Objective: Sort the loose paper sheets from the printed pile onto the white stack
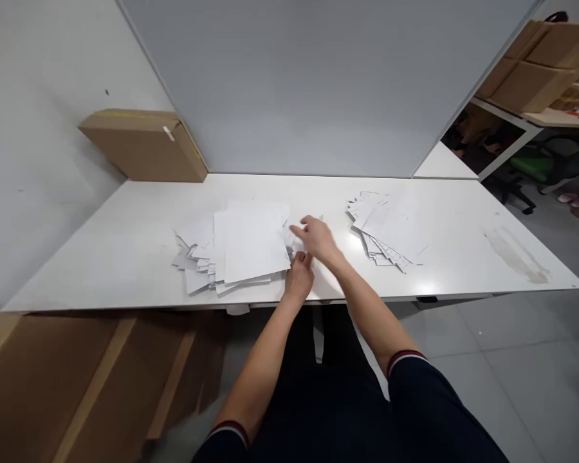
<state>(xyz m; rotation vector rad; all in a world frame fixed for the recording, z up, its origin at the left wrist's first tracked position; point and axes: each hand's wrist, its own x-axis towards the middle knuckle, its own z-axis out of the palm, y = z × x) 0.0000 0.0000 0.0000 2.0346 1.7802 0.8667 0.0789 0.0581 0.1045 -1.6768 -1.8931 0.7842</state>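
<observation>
Bench: long white bench [125, 257], carrying everything within arm's reach.
Left pile: loose heap of white paper sheets [244, 247], just left of both sets of fingers.
Right pile: smaller fanned stack of white paper sheets [390, 235], apart, right of the fingers.
Right hand [318, 238]: fingers spread, loose, at the left pile's edge.
Left hand [298, 278]: fingers curled at that pile's corner; grip unclear.

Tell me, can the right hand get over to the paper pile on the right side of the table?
Probably yes. The right hand is at the edge of the left pile, and only bare table lies between it and the right pile; nothing stands in the way.
</observation>
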